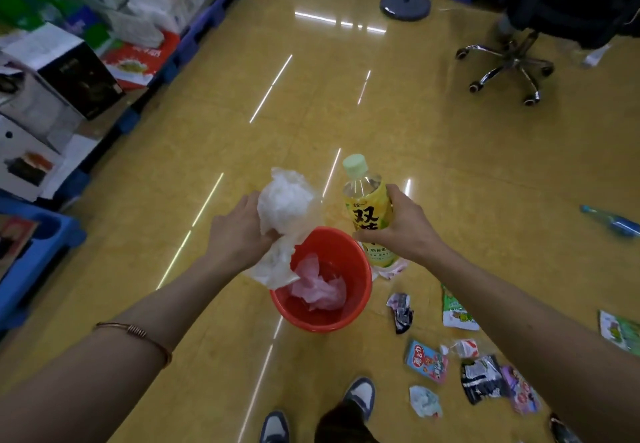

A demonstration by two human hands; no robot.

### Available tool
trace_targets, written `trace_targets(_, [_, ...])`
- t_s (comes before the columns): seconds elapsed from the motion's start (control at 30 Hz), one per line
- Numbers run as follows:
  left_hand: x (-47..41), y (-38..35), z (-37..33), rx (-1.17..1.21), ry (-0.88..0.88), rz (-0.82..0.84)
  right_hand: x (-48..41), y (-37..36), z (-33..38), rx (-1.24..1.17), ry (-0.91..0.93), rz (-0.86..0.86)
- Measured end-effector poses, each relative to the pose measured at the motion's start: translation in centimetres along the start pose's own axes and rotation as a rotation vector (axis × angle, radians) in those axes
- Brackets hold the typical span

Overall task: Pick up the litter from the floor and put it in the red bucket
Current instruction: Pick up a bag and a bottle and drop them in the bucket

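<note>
In the head view, the left hand (239, 231) is gripping a crumpled white plastic bag (285, 200), fingers curled round it, over the far-left rim of the round red plastic bucket (360, 269). The right hand (403, 227) is wrapping its fingers round a yellow-labelled clear plastic bottle (367, 214) beside the far rim. The dropping step seems to be in hand. The next move is calling for centring both over the opening, then loosening. Scattered wrappers (426, 361) are waiting on the floor.

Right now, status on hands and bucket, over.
Left hand grips white bag above red bucket. Right hand grips yellow bottle. Wrappers litter floor at right.
</note>
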State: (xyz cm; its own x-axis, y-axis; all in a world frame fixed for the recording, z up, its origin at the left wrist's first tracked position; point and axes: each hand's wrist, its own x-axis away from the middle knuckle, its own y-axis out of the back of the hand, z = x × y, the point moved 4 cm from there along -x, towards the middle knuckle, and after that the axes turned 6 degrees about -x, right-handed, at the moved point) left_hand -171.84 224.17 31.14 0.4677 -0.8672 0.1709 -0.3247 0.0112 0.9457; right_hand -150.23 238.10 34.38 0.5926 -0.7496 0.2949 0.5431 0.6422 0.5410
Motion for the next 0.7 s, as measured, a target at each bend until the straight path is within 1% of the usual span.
trace_targets(0.07, [-0.8,-2.9,0.3,-0.051,0.044,-0.007,-1.7,-1.4,-2.5,-0.012,-0.019,0.030])
trace_targets(0.13, [-1.3,-5.8,0.3,-0.072,0.048,0.013,-3.2,-3.1,-5.2,-0.036,-0.044,0.055])
trace_targets(0.23, [-2.7,-10.9,1.0,0.017,0.056,0.108,-5.2,-6.0,-9.2,-0.062,-0.072,0.092])
trace_targets(0.3, [-3.6,-13.7,1.6,0.077,0.074,0.155,-6.4,-7.7,-11.5,-0.081,-0.077,0.080])
trace_targets(0.37, [-4.8,-17.0,2.3,0.126,0.088,0.175,-7.9,-9.8,-14.2,-0.090,-0.074,0.059])
trace_targets(0.5, [-6.8,-23.8,3.0,0.229,0.046,0.196,-10.7,-13.6,-19.9,-0.105,-0.105,0.037])
trace_targets(0.6, [-7.6,-28.7,3.7,0.232,0.061,0.205,-12.2,-16.2,-23.6,-0.077,-0.143,0.082])
trace_targets(0.7, [-8.3,-32.4,4.3,0.208,0.055,0.219,-13.3,-18.4,-27.1,-0.070,-0.176,0.078])
